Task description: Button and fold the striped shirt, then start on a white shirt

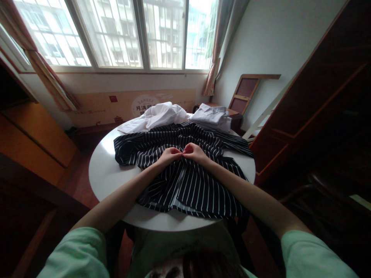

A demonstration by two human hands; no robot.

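Note:
A black shirt with white stripes [207, 189] lies spread over a round white table [106, 173], its sleeves out to both sides and its hem toward me. At the middle of its front opening, my left hand [171, 154] and my right hand [193, 151] meet, fingertips almost touching. Both pinch the shirt's front edges there. Any button between the fingers is too small to make out. Below the hands the two front panels part slightly, and a strip of pale table shows through.
Behind the shirt lie a crumpled white garment [162, 116] and a folded white shirt [211, 116]. A wooden chair [245, 92] stands past the table's far right. Windows [116, 34] and a long printed box [107, 106] are at the back; a dark wooden panel [301, 104] rises on the right.

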